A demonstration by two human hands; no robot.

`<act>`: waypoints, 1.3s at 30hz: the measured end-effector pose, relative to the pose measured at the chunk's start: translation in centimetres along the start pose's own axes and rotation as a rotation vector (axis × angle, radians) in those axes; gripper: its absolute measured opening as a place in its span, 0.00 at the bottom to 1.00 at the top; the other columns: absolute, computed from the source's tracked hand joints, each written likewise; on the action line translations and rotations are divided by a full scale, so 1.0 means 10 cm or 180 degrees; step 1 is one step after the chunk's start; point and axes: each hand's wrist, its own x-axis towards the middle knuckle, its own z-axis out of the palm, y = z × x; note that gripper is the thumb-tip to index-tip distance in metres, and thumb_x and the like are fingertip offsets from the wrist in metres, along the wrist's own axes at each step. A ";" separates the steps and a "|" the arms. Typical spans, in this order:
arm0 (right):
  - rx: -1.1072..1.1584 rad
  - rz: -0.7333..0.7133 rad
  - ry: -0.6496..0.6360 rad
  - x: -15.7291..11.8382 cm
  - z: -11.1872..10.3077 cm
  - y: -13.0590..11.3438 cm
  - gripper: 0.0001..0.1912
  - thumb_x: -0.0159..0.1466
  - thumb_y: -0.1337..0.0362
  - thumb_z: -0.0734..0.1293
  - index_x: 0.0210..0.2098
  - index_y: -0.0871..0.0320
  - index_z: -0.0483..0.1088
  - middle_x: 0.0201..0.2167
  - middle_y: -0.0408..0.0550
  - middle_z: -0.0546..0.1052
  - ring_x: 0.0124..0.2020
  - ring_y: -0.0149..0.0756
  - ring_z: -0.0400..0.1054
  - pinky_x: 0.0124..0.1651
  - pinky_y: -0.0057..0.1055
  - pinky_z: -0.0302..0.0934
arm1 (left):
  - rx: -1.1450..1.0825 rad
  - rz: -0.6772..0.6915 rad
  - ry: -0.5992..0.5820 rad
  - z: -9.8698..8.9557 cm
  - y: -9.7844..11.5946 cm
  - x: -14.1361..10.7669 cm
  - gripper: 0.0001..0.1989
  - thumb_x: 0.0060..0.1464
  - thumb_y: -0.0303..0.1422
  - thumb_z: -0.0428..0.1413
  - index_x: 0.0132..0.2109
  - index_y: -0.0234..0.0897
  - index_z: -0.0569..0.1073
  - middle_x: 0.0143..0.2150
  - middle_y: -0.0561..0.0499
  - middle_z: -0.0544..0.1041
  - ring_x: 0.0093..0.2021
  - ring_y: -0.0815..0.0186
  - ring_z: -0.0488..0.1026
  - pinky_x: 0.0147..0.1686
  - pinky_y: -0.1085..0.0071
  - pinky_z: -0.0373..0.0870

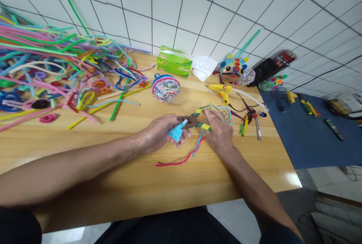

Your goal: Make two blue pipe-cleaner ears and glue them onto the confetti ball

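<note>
My left hand [160,132] holds a small light-blue piece of pipe cleaners [176,132], bent into tight rows side by side. My right hand [220,130] grips the yellow-and-green handles of a pair of pliers [204,126]. The rusty brown jaws of the pliers are at the upper edge of the blue piece, close to my left fingers. Just below the pliers, a red pipe cleaner [185,160] and a light-blue pipe cleaner [197,146] lie on the wooden table [127,183]. Behind my right hand there is a curled light-blue strand [227,112].
A big heap of coloured pipe cleaners [56,59] covers the left side. Farther back stand a glittery ball [166,88], a green tissue box [174,62], a yellow glue gun [222,91] and a decorated figure [234,69]. At right are a pen [258,129] and a dark blue mat [311,131].
</note>
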 end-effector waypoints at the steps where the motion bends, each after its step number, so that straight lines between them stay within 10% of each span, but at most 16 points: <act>1: 0.0008 0.0016 0.0039 0.00 0.00 0.02 0.32 0.69 0.75 0.63 0.71 0.57 0.70 0.59 0.55 0.85 0.67 0.49 0.75 0.64 0.45 0.74 | 0.0002 -0.0008 0.0066 0.00 0.01 0.00 0.09 0.61 0.31 0.57 0.46 0.31 0.76 0.33 0.42 0.83 0.25 0.63 0.77 0.23 0.69 0.75; 10: -0.0450 0.0476 -0.0098 0.08 0.06 0.24 0.25 0.70 0.69 0.67 0.66 0.58 0.75 0.47 0.60 0.88 0.49 0.56 0.81 0.51 0.48 0.74 | 0.0118 0.0290 -0.0040 -0.08 -0.12 0.07 0.09 0.54 0.30 0.66 0.41 0.35 0.76 0.39 0.44 0.85 0.35 0.63 0.80 0.34 0.68 0.77; 19: 0.0274 0.0216 -0.0561 0.15 0.14 0.00 0.25 0.72 0.61 0.70 0.67 0.58 0.73 0.48 0.58 0.83 0.52 0.53 0.78 0.54 0.46 0.73 | 0.0650 0.0847 -0.0158 -0.19 -0.21 0.18 0.16 0.58 0.41 0.69 0.47 0.36 0.77 0.42 0.48 0.85 0.44 0.62 0.81 0.51 0.63 0.74; 28: 0.1614 -0.0533 0.0035 0.25 -0.36 -0.41 0.15 0.73 0.63 0.71 0.59 0.52 0.74 0.45 0.49 0.85 0.46 0.42 0.81 0.51 0.40 0.75 | 0.1306 0.1662 0.0033 -0.23 -0.34 0.18 0.15 0.65 0.44 0.63 0.47 0.39 0.71 0.43 0.49 0.79 0.46 0.61 0.78 0.50 0.64 0.72; 39: 0.1543 -0.1119 0.0493 0.33 -0.24 -0.45 0.09 0.75 0.72 0.68 0.46 0.50 0.74 0.38 0.45 0.86 0.40 0.38 0.81 0.45 0.37 0.75 | 0.2190 0.1360 0.0218 -0.22 -0.19 0.15 0.11 0.65 0.42 0.55 0.42 0.39 0.73 0.39 0.52 0.77 0.42 0.61 0.73 0.45 0.64 0.67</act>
